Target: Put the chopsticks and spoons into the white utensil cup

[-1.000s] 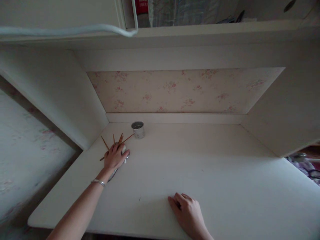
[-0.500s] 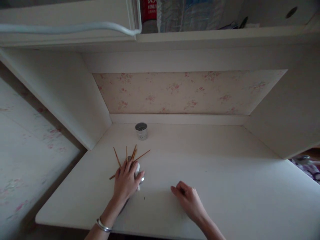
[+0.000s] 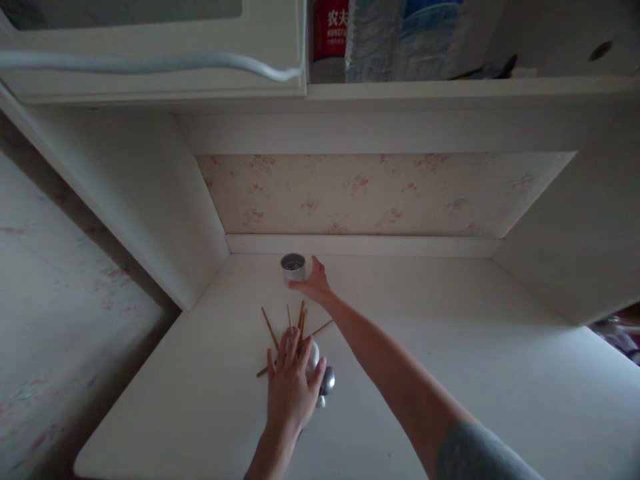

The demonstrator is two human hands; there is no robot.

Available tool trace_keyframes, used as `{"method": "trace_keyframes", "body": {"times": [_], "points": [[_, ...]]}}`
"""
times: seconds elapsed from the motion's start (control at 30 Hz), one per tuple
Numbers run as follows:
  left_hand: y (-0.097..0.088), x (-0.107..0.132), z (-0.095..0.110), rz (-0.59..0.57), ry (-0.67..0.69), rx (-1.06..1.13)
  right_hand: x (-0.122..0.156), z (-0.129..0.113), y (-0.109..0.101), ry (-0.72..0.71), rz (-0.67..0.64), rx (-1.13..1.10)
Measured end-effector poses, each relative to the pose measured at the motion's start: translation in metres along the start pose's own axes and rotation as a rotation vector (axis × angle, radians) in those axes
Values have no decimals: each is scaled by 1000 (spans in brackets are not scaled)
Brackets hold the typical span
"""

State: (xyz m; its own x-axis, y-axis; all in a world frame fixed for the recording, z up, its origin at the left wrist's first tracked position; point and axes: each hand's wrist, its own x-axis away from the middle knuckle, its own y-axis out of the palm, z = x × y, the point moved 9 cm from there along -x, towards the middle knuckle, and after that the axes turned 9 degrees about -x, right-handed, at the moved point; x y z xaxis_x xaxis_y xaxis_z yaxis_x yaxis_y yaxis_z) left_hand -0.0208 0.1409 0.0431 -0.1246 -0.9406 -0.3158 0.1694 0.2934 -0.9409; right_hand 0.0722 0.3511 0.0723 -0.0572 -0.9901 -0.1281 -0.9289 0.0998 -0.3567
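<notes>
My left hand [image 3: 293, 383] lies with its fingers spread over a bunch of chopsticks [image 3: 270, 328] and spoons on the white desk. The chopsticks fan out past the fingertips. Beside the thumb show a shiny metal spoon [image 3: 327, 381] and a white spoon [image 3: 313, 358]; the palm hides the rest of the bunch. My right hand [image 3: 316, 283] reaches across to a grey metal utensil cup [image 3: 293, 265] with small holes, standing upright near the back. Thumb and fingers are apart at the cup's front and right side; whether they touch it I cannot tell.
A white desk top [image 3: 475, 373] runs between two side panels. Above it hangs a shelf [image 3: 430, 91] holding a red package [image 3: 331, 30] and plastic-wrapped goods [image 3: 400, 40]. A cabinet door with a white handle [image 3: 150, 63] is at upper left.
My right hand has gone from the front of the desk, where it was curled, to the cup at the back, and its fingers have opened. My left hand stays on the bunch. The view has shifted.
</notes>
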Motion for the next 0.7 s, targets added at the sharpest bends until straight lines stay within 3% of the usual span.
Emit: {"method": "trace_keyframes", "body": {"times": [0.2, 0.33, 0.5, 0.63, 0.7], "points": [[-7, 35, -8, 66, 73, -14, -26, -9, 20, -42, 3, -59], [-2, 51, -16, 111, 97, 18, -26, -15, 6, -79, 52, -115], [9, 53, -21, 102, 109, 69, 3, -26, -50, -138, 159, -231], [13, 51, -17, 90, 110, 41, 64, -23, -114, -171, 199, -341], [12, 51, -15, 89, 109, 19, 101, -10, -147, -147, 236, -457]]}}
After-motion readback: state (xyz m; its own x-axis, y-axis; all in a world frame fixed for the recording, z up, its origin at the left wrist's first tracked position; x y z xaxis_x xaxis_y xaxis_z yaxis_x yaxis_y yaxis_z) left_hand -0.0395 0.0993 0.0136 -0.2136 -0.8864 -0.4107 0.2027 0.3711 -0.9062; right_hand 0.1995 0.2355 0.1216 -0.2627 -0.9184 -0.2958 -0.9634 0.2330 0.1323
